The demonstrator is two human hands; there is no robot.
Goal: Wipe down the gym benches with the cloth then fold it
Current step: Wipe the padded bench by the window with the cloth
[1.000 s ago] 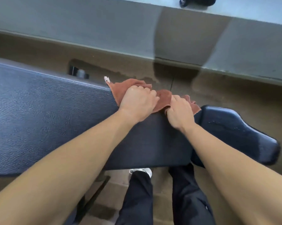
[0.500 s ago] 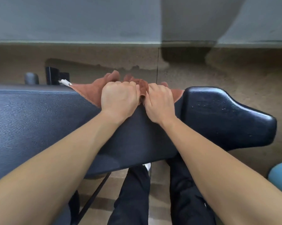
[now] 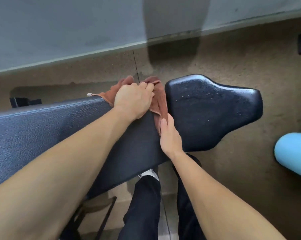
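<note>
Cloth (image 3: 159, 103), rust-brown and bunched, is being draped over the far right end of the long bench pad (image 3: 42, 132), right at the gap where that pad is meeting the separate seat pad (image 3: 213, 111). Most of the fabric is being covered by the left hand (image 3: 133, 101), which is being pressed palm-down on it with the fingers curled forward and gathered over the folds near the far edge. A strip of the fabric is being left showing to the left of that hand, ending in a small white tag (image 3: 89, 94) at the pad's far edge, and two rumpled peaks are being seen beyond the knuckles. A narrower tail of the cloth is being hung down the right end of the pad, toward the near side. That tail is being met by the right hand (image 3: 168, 135), which is being held edge-on against the end of the pad with the fingers straight and close together; the thumb is being laid on the fabric's lower tip, though whether the tip is being pinched cannot be told. Both forearms are being stretched across the textured dark upholstery. Below the bench, dark trousers (image 3: 142, 208) and part of a white shoe (image 3: 148, 173) are being seen over a brown floor (image 3: 241, 58). A grey wall (image 3: 59, 28) is being seen beyond, and a light blue rounded object (image 3: 295, 153) is being cut off at the right edge.
</note>
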